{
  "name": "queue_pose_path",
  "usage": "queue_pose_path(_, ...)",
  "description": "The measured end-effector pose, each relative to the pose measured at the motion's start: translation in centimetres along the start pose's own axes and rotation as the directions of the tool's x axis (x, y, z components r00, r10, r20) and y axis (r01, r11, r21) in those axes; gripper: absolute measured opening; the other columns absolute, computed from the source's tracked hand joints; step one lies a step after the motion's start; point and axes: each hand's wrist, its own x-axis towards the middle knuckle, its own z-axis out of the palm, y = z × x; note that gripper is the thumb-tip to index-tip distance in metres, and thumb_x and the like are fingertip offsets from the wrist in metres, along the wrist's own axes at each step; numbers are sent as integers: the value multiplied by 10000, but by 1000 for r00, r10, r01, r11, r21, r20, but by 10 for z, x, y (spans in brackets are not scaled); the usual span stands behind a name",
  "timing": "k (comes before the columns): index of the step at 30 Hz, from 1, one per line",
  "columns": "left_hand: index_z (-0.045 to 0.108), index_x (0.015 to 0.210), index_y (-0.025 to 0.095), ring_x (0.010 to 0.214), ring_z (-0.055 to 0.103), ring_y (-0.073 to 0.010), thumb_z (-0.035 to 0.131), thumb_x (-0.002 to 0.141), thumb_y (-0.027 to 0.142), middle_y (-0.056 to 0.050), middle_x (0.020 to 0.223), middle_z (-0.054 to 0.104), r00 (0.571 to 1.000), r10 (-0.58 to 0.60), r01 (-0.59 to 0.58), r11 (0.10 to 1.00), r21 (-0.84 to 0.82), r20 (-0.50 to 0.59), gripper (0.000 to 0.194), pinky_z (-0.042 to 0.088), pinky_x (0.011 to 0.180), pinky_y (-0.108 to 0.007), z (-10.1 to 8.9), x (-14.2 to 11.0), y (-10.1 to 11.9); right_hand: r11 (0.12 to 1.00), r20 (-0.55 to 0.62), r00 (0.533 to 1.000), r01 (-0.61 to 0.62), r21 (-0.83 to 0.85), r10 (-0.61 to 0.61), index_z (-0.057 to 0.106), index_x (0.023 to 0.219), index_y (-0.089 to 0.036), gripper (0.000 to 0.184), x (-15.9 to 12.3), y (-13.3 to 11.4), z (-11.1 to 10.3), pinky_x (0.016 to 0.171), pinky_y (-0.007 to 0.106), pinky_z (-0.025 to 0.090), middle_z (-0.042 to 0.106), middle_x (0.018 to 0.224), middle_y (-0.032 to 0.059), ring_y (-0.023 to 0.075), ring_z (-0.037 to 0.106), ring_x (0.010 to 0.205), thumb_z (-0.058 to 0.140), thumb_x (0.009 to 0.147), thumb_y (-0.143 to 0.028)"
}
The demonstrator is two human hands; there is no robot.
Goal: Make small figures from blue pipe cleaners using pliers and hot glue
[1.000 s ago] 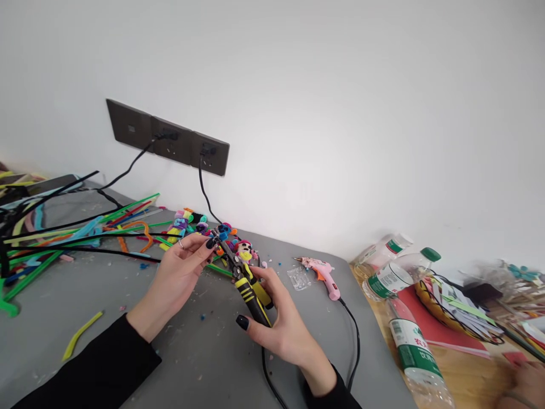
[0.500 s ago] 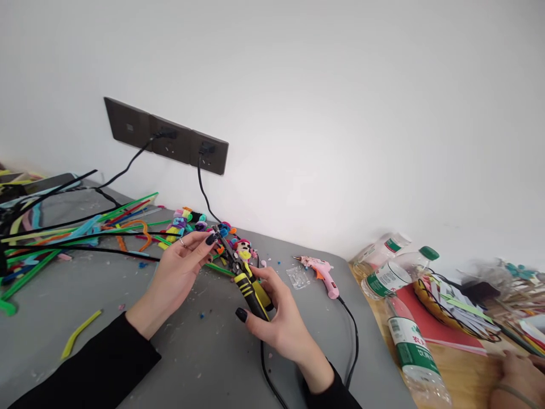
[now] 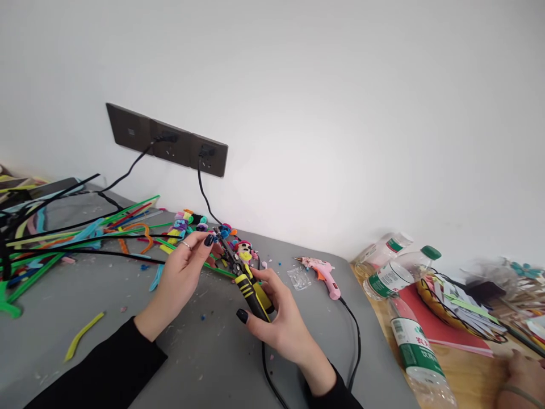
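Observation:
My right hand [image 3: 287,321] is wrapped round the black and yellow handles of a pair of pliers [image 3: 249,291], whose jaws point up and to the left. At the jaw tips, the thumb and fingers of my left hand [image 3: 179,281] are pinched together on something small; what it is stays hidden. Just behind the pliers sits a small fuzzy figure [image 3: 244,253] with a pink hat and a yellow lower part. More colourful fuzzy pieces [image 3: 181,222] lie beyond my left fingers. A short yellow pipe cleaner [image 3: 83,335] rests on the grey table [image 3: 200,363].
Many coloured pipe cleaners [image 3: 85,236] are heaped at the left. Right of the pliers lie a pink glue gun [image 3: 326,275] and a clear plastic piece [image 3: 299,278]. Plastic bottles [image 3: 419,349] and a basket of paper strips [image 3: 460,307] occupy the wooden surface, near another person's hand [image 3: 525,375].
Both hands and the pliers stay nearly in place, with the left fingertips still at the jaws. The camera view has shifted slightly. A light blue strip now shows beside my left wrist.

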Motion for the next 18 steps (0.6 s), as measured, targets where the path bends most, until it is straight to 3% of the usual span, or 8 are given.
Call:
queue_pose_path(6, 687, 903, 232, 691, 616, -223, 667, 796, 770, -40, 759, 677, 1000, 25, -24, 999, 49, -18, 549, 500, 603, -286, 1, 0, 0, 1000, -8, 1000, 11, 0, -11, 574, 1285, -263, 563, 0, 0, 1, 809, 290, 509, 642, 1169, 52, 196, 628, 956, 753, 752, -294)
queue_pose_path(11, 671, 910, 214, 683, 617, -222, 638, 794, 794, -25, 713, 639, 1000, 11, -10, 997, 79, -7, 593, 506, 604, -294, 1, -1, 5, 993, 25, 993, -115, 2, 115, 555, 1322, -233, 621, -2, -4, 0, 840, 313, 494, 659, 1090, 54, 199, 601, 919, 749, 745, -357)
queue_pose_path(18, 670, 906, 197, 696, 632, -214, 624, 809, 778, -39, 754, 672, 1000, 7, -8, 997, 72, 9, 590, 518, 612, -296, 0, -1, 4, 982, 85, 980, -184, 36, 180, 522, 1369, -221, 690, -3, -7, -2, 947, 366, 482, 633, 1218, 91, 244, 597, 1049, 727, 731, -382)
